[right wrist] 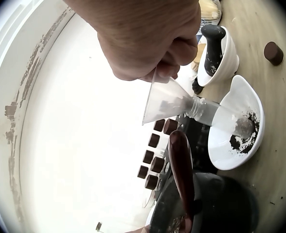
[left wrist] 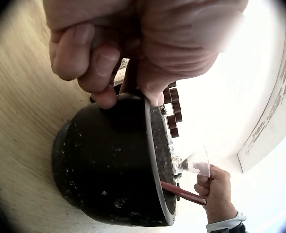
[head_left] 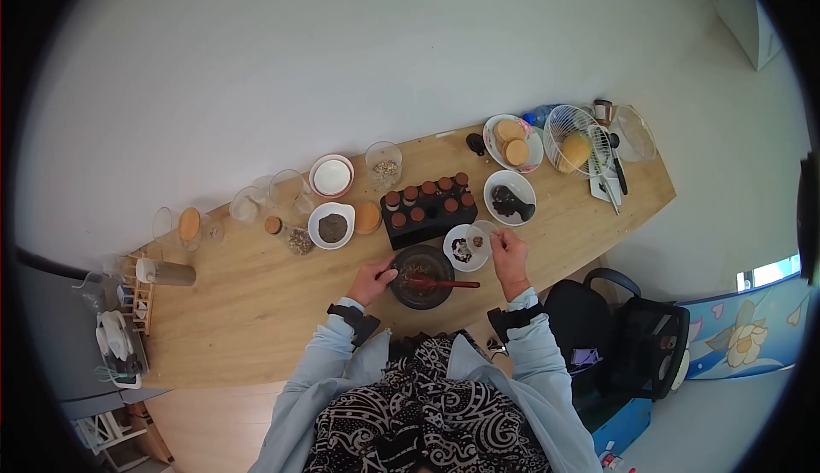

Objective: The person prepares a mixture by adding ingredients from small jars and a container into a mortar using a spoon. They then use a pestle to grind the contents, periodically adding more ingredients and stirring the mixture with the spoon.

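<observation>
My left hand (head_left: 372, 282) grips the rim of a black stone mortar (left wrist: 109, 160), thumb over the edge and fingers curled against the outside. Crushed brown bits lie inside it. A red-brown spatula or spoon (head_left: 453, 284) leans in the mortar, its handle sticking out to the right. With its fingertips my right hand (head_left: 510, 258) pinches the rim of a clear funnel (right wrist: 167, 99). The funnel's neck sits in a clear glass vial (right wrist: 211, 112) holding some brown material at its bottom. That vial stands tilted in a white bowl (right wrist: 225, 155) with dark powder.
Behind the mortar is a black rack (head_left: 427, 230) of vials with brown caps. A loose brown cap (right wrist: 273, 53) lies on the table. A white bowl with a black pestle (right wrist: 214, 48) stands beyond. Further left are a bowl of grey powder (head_left: 332, 228) and several glass jars.
</observation>
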Available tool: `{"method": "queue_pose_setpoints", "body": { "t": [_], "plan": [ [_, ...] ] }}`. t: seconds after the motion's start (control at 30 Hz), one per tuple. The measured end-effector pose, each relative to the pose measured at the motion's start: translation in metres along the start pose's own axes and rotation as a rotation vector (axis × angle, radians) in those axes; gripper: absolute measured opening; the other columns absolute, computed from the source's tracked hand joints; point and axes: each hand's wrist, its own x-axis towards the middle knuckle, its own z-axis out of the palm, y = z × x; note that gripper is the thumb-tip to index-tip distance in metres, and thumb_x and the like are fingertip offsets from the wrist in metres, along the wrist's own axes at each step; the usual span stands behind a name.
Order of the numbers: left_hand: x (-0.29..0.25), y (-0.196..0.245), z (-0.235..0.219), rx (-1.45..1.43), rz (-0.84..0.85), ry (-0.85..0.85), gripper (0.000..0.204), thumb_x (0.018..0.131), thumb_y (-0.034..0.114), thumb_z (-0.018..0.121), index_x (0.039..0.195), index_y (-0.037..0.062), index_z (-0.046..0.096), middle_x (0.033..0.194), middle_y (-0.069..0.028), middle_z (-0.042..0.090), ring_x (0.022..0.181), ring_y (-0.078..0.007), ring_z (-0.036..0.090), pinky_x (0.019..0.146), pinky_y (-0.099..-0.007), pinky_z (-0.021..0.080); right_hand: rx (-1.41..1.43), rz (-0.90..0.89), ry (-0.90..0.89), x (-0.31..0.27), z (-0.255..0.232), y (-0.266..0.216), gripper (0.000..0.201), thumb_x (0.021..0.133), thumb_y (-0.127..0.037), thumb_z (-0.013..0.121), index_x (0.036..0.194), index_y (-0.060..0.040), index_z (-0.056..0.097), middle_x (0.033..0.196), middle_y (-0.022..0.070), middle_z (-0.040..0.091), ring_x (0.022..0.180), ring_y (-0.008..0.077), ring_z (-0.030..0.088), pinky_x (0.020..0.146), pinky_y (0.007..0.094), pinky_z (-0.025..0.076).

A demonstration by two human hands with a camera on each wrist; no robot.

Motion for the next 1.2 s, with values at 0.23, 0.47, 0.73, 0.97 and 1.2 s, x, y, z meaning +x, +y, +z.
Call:
{"method": "queue_pose_setpoints", "body": {
  "t": [0.23,0.47,0.73,0.97,1.2],
  "plan": [
    [0.001,-0.009,0.002,-0.012,0.023,0.009,0.044,0.090,0.015,0.060,0.133,0.0042,0.052,0.081,-0.0037,0.062,0.071,-0.0088,0.051,0.069,-0.0266,0.046,0.007,-0.001,-0.015,0.002,0.001,0.000,0.014,0.085,-0.012,0.066,0.089,0.0015,0.066,0.059,0.0046,0.056,0.054,0.0083,0.048,0.051,0.0272,0.040],
    [0.006,-0.005,-0.001,-0.006,-0.004,0.001,0.044,0.089,0.014,0.062,0.131,0.0032,0.053,0.084,-0.0050,0.065,0.074,-0.0081,0.053,0.072,-0.0267,0.047,0.074,0.029,0.004,0.003,0.000,0.000,0.014,0.085,-0.011,0.067,0.089,0.0021,0.066,0.058,0.0016,0.053,0.055,0.0061,0.045,0.050,0.0258,0.038],
    [0.004,-0.002,-0.003,0.023,-0.033,-0.038,0.043,0.093,0.015,0.057,0.134,0.0060,0.051,0.089,-0.0021,0.064,0.079,-0.0068,0.051,0.075,-0.0251,0.046,0.128,0.068,0.008,-0.001,-0.002,-0.004,0.013,0.084,-0.011,0.066,0.089,0.0014,0.066,0.058,0.0078,0.056,0.052,0.0113,0.049,0.050,0.0294,0.041],
    [0.000,-0.010,0.001,-0.017,0.016,0.002,0.045,0.090,0.016,0.061,0.132,0.0035,0.052,0.080,-0.0033,0.062,0.069,-0.0081,0.051,0.068,-0.0261,0.046,0.088,0.054,-0.009,-0.003,-0.001,0.006,0.014,0.084,-0.011,0.066,0.090,0.0018,0.066,0.058,0.0046,0.055,0.054,0.0069,0.047,0.050,0.0267,0.040],
    [0.002,-0.004,0.001,-0.040,-0.008,0.008,0.045,0.090,0.017,0.061,0.132,0.0028,0.052,0.081,-0.0038,0.063,0.070,-0.0083,0.051,0.069,-0.0266,0.047,0.173,0.087,0.011,-0.001,-0.001,0.003,0.013,0.085,-0.010,0.066,0.091,0.0017,0.067,0.060,0.0015,0.056,0.056,0.0055,0.046,0.051,0.0251,0.039]
  ]
}}
